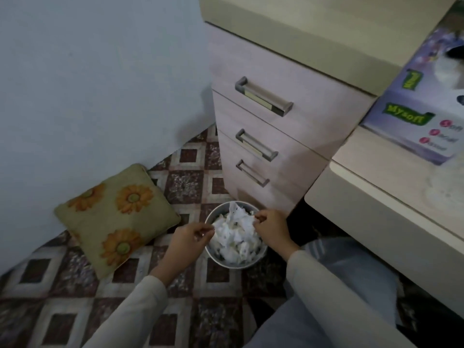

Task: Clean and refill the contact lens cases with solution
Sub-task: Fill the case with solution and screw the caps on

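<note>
Left hand (187, 236) and right hand (272, 229) hover over the bin (213, 257) of tissue (236, 234). Each grip is closed, pinching a small piece (259, 218) (presumably a lens-case part; too blurred to confirm). Expect light, rigid, wet-slick plastic: hold by the rim.

Both arms are covered by long, plain cream sleeves, the left sleeve (135, 312) and the right sleeve (326, 292), each ending in a straight cuff at the wrist. The left hand (190, 237) and right hand (272, 229) are bare. The legs are clad in light blue-grey trousers (313, 327).
</note>
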### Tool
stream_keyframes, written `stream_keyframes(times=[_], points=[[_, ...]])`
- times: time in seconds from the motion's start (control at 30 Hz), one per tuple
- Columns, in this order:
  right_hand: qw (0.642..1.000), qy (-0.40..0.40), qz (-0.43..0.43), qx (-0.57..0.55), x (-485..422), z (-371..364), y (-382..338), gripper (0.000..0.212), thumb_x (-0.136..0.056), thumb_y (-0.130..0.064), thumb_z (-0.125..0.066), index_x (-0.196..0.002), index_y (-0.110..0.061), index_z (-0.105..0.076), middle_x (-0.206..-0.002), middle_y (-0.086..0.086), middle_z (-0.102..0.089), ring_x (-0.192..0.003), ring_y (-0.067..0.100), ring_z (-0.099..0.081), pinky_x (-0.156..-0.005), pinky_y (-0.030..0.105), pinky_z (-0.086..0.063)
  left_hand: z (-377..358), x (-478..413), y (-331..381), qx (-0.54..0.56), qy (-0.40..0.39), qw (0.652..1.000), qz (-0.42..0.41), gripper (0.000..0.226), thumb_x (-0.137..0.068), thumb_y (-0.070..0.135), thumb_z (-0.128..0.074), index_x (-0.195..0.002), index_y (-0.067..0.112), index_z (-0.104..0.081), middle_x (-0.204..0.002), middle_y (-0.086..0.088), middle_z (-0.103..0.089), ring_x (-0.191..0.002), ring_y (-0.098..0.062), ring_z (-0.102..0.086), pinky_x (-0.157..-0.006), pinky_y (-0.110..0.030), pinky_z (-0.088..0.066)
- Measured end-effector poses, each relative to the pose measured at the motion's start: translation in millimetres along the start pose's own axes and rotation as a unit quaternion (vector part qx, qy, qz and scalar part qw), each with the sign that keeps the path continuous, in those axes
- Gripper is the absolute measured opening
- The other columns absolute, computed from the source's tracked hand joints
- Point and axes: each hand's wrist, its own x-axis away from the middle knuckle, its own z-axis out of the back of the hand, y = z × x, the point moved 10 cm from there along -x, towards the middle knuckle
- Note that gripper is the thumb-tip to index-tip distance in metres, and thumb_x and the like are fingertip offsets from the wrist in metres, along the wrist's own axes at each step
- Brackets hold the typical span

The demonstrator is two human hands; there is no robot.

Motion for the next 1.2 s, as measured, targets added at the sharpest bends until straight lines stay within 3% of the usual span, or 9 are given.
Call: stream_keyframes(times=[0.07, 0.13, 0.23, 0.47, 0.57, 0.7, 0.9, 1.03, 1.2], points=[[0.998, -0.047, -0.033, -0.011, -1.9, -12.9, 8.0, 0.040, -0.080, -0.005, -0.062, -0.120, -0.003, -0.059, -0.108, 0.011, -0.065, -0.103, 0.024, -0.060, -0.082, 0.022, -0.044, -2.1, -2.4, -2.5, 0.003, -0.005, 1.000, 0.000, 0.019, -0.084, 0.022, -0.065, -0.098, 0.012, -0.071, -0.087, -0.004, -0.070, -0.072, -0.009, -0.059, -0.060, -0.003, -0.038], [0.996, -0.074, -0.042, -0.003, -1.7, -20.3, 13.4, 0.050, -0.081, -0.007, -0.063, -0.130, -0.004, -0.050, -0.125, 0.014, -0.058, -0.115, 0.024, -0.054, -0.087, 0.021, -0.041, -3.9, -4.2, -4.6, -0.001, -0.011, 1.000, 0.001, 0.020, -0.084, 0.024, -0.064, -0.100, 0.013, -0.070, -0.085, -0.003, -0.068, -0.069, -0.006, -0.058, -0.060, -0.003, -0.037], [0.996, -0.073, -0.051, 0.006, 0.3, -17.9, 18.5, 0.050, -0.084, -0.010, -0.063, -0.131, -0.003, -0.048, -0.129, 0.015, -0.054, -0.118, 0.022, -0.052, -0.089, 0.020, -0.039, -5.0, -6.0, -2.3, -0.004, -0.020, 1.000, -0.003, 0.022, -0.085, 0.026, -0.063, -0.102, 0.013, -0.069, -0.082, 0.003, -0.065, -0.066, 0.001, -0.055, -0.060, -0.002, -0.039], [0.997, -0.074, -0.019, -0.016, 28.4, 12.0, 1.0, 0.041, -0.084, -0.018, -0.066, -0.122, -0.007, -0.058, -0.119, 0.010, -0.061, -0.106, 0.016, -0.057, -0.079, 0.016, -0.040, 10.0, -4.7, 42.0, -0.010, -0.010, 0.998, -0.058, 0.023, -0.085, 0.025, -0.063, -0.105, 0.015, -0.067, -0.087, 0.004, -0.066, -0.071, 0.000, -0.055, -0.066, -0.011, -0.044], [0.996, -0.088, 0.032, -0.010, 59.6, 44.9, -23.3, 0.037, -0.084, -0.023, -0.065, -0.120, -0.012, -0.061, -0.116, 0.005, -0.064, -0.099, 0.010, -0.059, -0.083, 0.018, -0.045, 21.8, -1.4, 87.6, 0.002, -0.005, 0.994, -0.112, 0.018, -0.084, 0.021, -0.065, -0.102, 0.019, -0.068, -0.082, 0.012, -0.061, -0.073, 0.003, -0.056, -0.066, -0.005, -0.042], [0.991, -0.068, 0.111, -0.027, 122.2, 117.6, -56.8, 0.034, -0.084, -0.023, -0.066, -0.117, -0.017, -0.063, -0.106, -0.007, -0.064, -0.077, -0.008, -0.057, -0.067, 0.005, -0.044, 29.7, 7.9, 171.2, 0.019, -0.004, 0.977, -0.213, 0.016, -0.082, 0.016, -0.066, -0.097, 0.021, -0.068, -0.080, 0.019, -0.059, -0.079, 0.006, -0.058, -0.066, -0.003, -0.041], [0.979, 0.107, 0.171, -0.034, 209.2, 258.5, -58.4, 0.024, -0.080, -0.014, -0.070, -0.104, -0.017, -0.070, -0.093, -0.008, -0.070, -0.075, -0.006, -0.061, -0.070, 0.008, -0.044, 10.0, 35.8, 309.4, 0.069, -0.050, 0.931, -0.355, 0.035, -0.077, 0.044, -0.054, -0.094, 0.017, -0.070, -0.083, 0.009, -0.066, -0.079, 0.004, -0.058, -0.068, -0.003, -0.042], [0.964, 0.231, 0.128, -0.034, 243.3, 337.3, -23.2, 0.020, -0.082, -0.019, -0.067, -0.102, -0.020, -0.070, -0.095, -0.005, -0.070, -0.078, 0.006, -0.064, -0.074, 0.020, -0.051, -28.4, 52.5, 384.5, 0.067, -0.090, 0.898, -0.426, 0.038, -0.077, 0.044, -0.051, -0.092, 0.015, -0.071, -0.082, 0.003, -0.068, -0.075, -0.003, -0.059, -0.066, -0.005, -0.042], [0.942, 0.331, 0.051, 0.004, 270.9, 401.2, 37.4, 0.021, -0.083, -0.022, -0.066, -0.103, -0.018, -0.069, -0.100, -0.006, -0.069, -0.080, 0.007, -0.064, -0.072, 0.014, -0.048, -83.7, 58.6, 447.2, 0.058, -0.150, 0.879, -0.449, 0.026, -0.081, 0.032, -0.062, -0.100, 0.015, -0.068, -0.092, 0.000, -0.065, -0.083, -0.005, -0.057, -0.071, -0.004, -0.038]])
